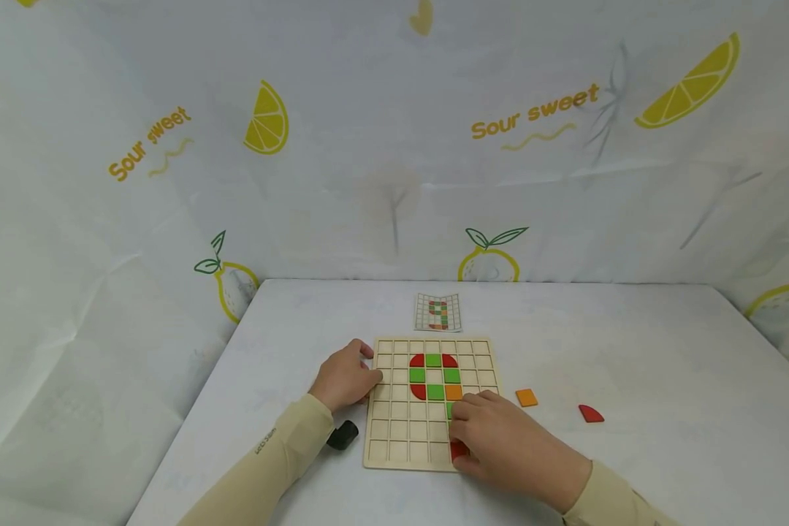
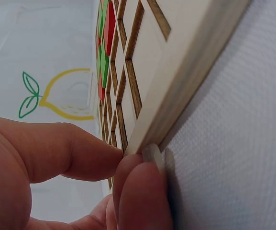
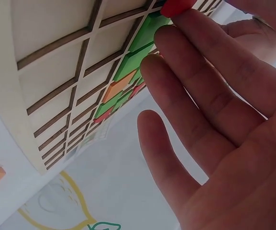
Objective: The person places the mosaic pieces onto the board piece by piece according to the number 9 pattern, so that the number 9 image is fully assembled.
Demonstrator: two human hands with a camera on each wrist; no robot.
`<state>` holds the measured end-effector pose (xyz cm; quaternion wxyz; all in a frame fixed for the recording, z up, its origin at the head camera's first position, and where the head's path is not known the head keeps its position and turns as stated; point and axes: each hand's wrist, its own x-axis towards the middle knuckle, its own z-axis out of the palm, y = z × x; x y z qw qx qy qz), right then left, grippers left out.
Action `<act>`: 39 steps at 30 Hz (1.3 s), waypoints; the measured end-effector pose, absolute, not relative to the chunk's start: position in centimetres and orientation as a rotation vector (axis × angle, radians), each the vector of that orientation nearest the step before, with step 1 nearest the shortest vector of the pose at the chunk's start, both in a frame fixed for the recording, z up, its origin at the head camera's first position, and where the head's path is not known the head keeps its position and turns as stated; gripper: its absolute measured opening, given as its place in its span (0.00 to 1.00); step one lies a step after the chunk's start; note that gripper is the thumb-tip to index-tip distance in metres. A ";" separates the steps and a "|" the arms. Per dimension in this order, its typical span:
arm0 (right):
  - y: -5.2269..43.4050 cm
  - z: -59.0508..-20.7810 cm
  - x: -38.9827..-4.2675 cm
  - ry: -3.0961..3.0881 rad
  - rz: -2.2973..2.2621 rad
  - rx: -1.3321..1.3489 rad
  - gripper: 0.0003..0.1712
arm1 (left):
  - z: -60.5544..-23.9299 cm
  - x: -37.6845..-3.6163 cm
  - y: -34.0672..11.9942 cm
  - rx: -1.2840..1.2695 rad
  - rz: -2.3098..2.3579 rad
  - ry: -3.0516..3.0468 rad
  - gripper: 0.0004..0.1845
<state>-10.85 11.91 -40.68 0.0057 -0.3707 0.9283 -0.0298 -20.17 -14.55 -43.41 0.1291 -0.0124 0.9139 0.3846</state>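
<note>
A wooden grid board (image 1: 397, 431) lies on the white table, with red, green and orange tiles (image 1: 435, 392) set in its cells. My left hand (image 1: 345, 374) pinches the board's left edge; the left wrist view shows thumb and fingers on the rim (image 2: 169, 91). Over the lower right of the board, my right hand (image 1: 509, 446) pinches a red tile (image 3: 177, 6) between thumb and index finger. Its other fingers (image 3: 190, 96) are extended. From the head view, the hand partly covers that tile and the green tile above it.
Behind the board stands a small pattern card (image 1: 437, 313). An orange square tile (image 1: 527, 397) and a red quarter-round tile (image 1: 591, 414) lie to the right of the board. A short black object (image 1: 342, 435) sits beside the left forearm. A lemon-printed cloth (image 1: 394, 146) hangs behind the table.
</note>
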 end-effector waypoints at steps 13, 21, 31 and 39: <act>12.0 -40.8 -10.9 2.904 -0.081 -1.144 0.10 | -43.4 -20.2 -14.5 -0.041 1.108 2.661 0.20; 12.0 -40.6 -10.8 2.909 -0.091 -1.161 0.11 | -43.3 -20.2 -14.5 -0.043 1.107 2.658 0.20; 11.6 -40.4 -11.0 2.883 -0.104 -1.167 0.07 | -43.3 -20.3 -14.5 -0.057 1.113 2.642 0.20; 11.7 -40.5 -10.9 2.884 -0.097 -1.149 0.07 | -43.2 -20.3 -14.5 -0.054 1.095 2.646 0.20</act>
